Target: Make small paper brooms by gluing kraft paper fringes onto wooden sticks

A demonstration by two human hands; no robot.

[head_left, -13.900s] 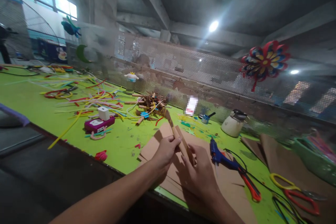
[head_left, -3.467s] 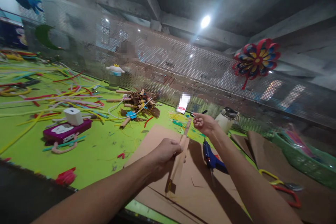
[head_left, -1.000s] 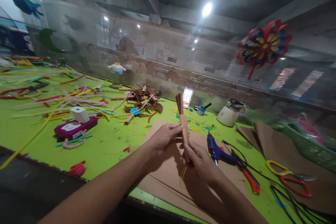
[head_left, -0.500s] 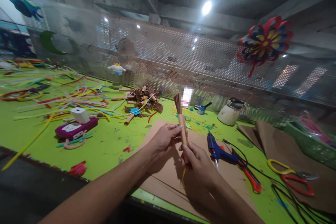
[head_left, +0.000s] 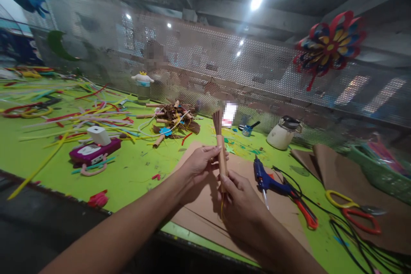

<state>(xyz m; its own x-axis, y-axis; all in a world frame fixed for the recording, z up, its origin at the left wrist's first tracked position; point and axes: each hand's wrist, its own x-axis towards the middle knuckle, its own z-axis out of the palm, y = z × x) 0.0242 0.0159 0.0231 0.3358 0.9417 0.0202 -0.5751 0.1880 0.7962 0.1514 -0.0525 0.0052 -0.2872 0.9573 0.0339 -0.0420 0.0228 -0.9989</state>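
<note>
Over the middle of the table I hold a small brown paper broom [head_left: 221,157], nearly upright. Its dark fringed strips point up from a rolled, lighter paper handle. My left hand [head_left: 205,160] pinches the handle near its upper part with thumb and fingers. Lower down, my right hand [head_left: 236,188] is closed around the bottom end, from which a thin yellow string [head_left: 222,209] hangs. Beneath both hands lies a sheet of brown cardboard [head_left: 199,212]. Beside my right hand, a blue glue gun [head_left: 268,182] rests on that cardboard.
Similar brown paper pieces [head_left: 176,117] are heaped at the back. Coloured pipe cleaners [head_left: 96,115] and a purple power strip [head_left: 94,153] lie left. To the right are a red-handled cutter [head_left: 306,212], scissors [head_left: 361,218], black cable [head_left: 356,244], a green basket [head_left: 375,171] and a cream jug [head_left: 281,135].
My hands and the broom stay almost in place, with the grip slightly adjusted on the handle. The whole view has shifted a little as my head moved.
</note>
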